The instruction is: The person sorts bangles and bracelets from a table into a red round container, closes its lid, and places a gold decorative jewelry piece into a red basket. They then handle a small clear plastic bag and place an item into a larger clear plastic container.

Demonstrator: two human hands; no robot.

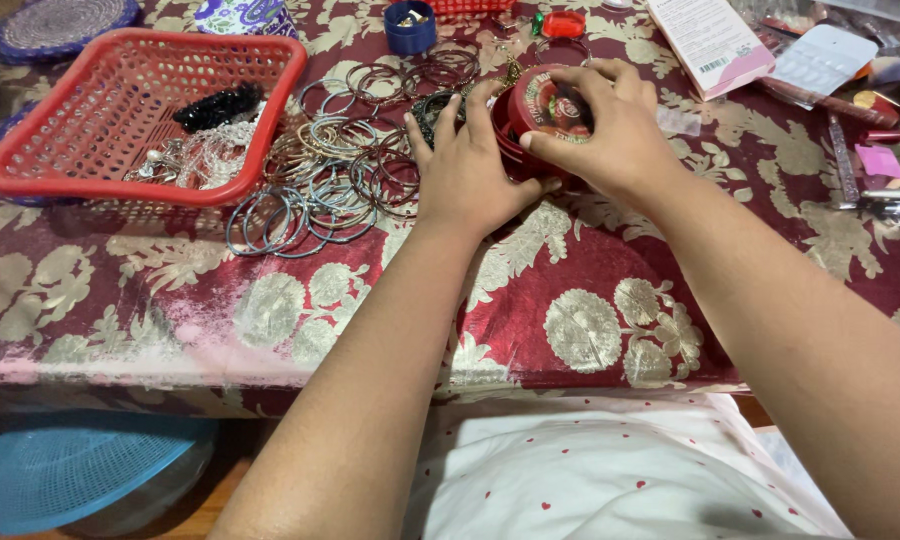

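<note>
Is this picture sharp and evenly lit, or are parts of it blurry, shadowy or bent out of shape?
In the head view, the hands on the round red tin and the metal bangles are sharp under soft, even light; a pale sheen washes out the patterned cloth at the table edge; below it lies deep shadow around the blue mesh cover; the forearms look stretched by the wide lens.

A worktop under a dark red cloth with big gold flowers [580,320] fills the middle. A brown wooden floor [205,510] shows at 7 o'clock.
</note>
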